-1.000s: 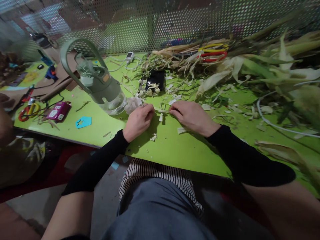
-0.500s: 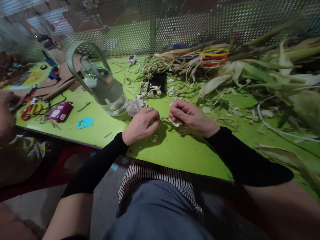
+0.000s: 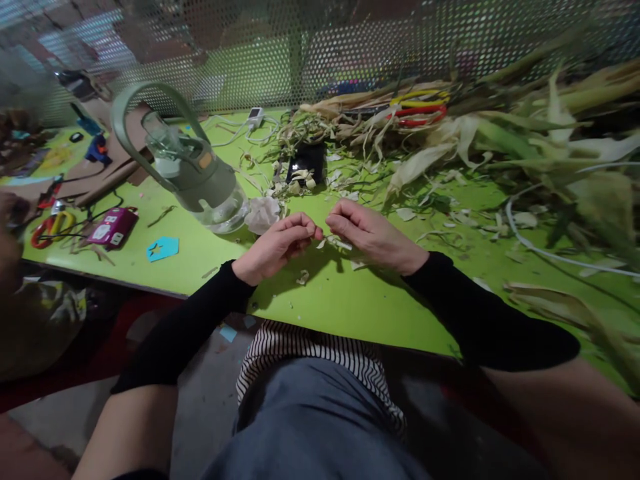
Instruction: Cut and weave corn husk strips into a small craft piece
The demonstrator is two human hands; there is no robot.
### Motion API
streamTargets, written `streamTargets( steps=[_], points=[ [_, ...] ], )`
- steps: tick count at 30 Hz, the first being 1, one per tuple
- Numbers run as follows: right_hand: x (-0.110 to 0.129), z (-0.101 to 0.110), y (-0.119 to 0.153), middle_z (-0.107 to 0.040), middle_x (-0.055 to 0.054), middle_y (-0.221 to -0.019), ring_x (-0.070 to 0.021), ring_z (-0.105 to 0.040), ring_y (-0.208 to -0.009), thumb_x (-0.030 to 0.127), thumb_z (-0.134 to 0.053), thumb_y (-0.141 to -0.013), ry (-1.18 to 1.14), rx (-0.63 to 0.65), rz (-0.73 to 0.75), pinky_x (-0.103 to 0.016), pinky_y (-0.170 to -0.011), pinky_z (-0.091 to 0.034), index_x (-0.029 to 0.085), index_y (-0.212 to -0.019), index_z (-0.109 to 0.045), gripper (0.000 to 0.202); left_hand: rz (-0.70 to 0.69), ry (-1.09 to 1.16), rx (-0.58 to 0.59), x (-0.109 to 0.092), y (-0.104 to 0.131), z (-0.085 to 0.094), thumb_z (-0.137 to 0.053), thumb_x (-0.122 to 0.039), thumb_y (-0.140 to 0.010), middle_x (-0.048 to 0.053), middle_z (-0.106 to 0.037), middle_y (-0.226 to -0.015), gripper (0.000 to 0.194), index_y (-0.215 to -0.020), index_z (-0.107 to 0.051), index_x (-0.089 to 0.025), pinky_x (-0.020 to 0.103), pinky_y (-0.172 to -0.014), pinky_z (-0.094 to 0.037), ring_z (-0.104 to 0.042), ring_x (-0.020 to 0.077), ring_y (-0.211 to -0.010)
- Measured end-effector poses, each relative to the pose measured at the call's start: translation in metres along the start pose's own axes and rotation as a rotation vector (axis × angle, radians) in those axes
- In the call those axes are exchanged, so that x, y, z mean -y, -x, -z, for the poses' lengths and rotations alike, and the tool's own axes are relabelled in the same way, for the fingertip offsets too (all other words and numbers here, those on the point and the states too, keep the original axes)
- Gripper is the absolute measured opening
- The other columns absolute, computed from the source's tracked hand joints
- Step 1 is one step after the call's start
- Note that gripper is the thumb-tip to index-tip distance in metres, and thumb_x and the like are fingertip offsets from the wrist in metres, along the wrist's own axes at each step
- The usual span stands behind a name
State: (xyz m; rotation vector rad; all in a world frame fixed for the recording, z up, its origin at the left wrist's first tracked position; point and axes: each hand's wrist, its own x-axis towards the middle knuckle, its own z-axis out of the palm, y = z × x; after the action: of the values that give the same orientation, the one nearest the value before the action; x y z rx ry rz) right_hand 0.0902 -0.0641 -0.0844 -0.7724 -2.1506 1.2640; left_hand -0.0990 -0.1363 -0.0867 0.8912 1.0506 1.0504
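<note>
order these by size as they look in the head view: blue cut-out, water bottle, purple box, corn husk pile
Largest to smallest:
1. Corn husk pile
2. Water bottle
3. Purple box
4. Blue cut-out

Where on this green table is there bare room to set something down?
Mostly bare: the green table between the right hand and the front edge; also a smaller patch between the blue cut-out, bottle and left hand. Crowded: back right, with husks, and around the purple box.
</note>
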Motion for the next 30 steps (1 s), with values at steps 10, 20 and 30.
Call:
streamTargets(
  steps=[10, 20, 30],
  points=[
    [0.000, -0.004, 0.001, -0.049, 0.002, -0.071, -0.0148, -0.043, -0.062, 0.057, -0.053, -0.100, -0.019, 0.152, -0.109, -0.032, -0.060, -0.033, 0.023, -0.080, -0.054, 0.040, 0.032, -0.058, 0.128, 0.000, 0.005, 0.005, -0.063, -0.022, -0.095, -0.001, -0.063, -0.079, 0.014, -0.083, -0.058, -0.015, 0.020, -0.054, -0.032, -0.045, 0.0045, -0.056],
    [-0.003, 0.002, -0.003, -0.052, 0.002, -0.070, -0.0151, -0.045, -0.063, 0.059, -0.056, -0.098, 0.085, 0.097, -0.080, -0.032, -0.060, -0.033, 0.023, -0.078, -0.052, 0.041, 0.057, -0.253, 0.055, 0.000, -0.010, 0.001, -0.057, -0.019, -0.099, -0.001, -0.063, -0.077, 0.018, -0.082, -0.055, -0.016, 0.023, -0.062, -0.037, -0.048, 0.0064, -0.060],
    [0.008, 0.026, 0.000, -0.043, 0.006, -0.060, -0.0103, -0.035, -0.056, 0.067, -0.070, -0.087, 0.001, 0.176, -0.133, -0.029, -0.054, -0.026, 0.021, -0.069, -0.057, 0.051, -0.232, -0.651, -0.066, 0.010, -0.013, -0.001, -0.073, -0.018, -0.086, 0.000, -0.068, -0.084, 0.011, -0.088, -0.062, -0.016, 0.025, -0.072, -0.041, -0.057, 0.0113, -0.074]
  ],
)
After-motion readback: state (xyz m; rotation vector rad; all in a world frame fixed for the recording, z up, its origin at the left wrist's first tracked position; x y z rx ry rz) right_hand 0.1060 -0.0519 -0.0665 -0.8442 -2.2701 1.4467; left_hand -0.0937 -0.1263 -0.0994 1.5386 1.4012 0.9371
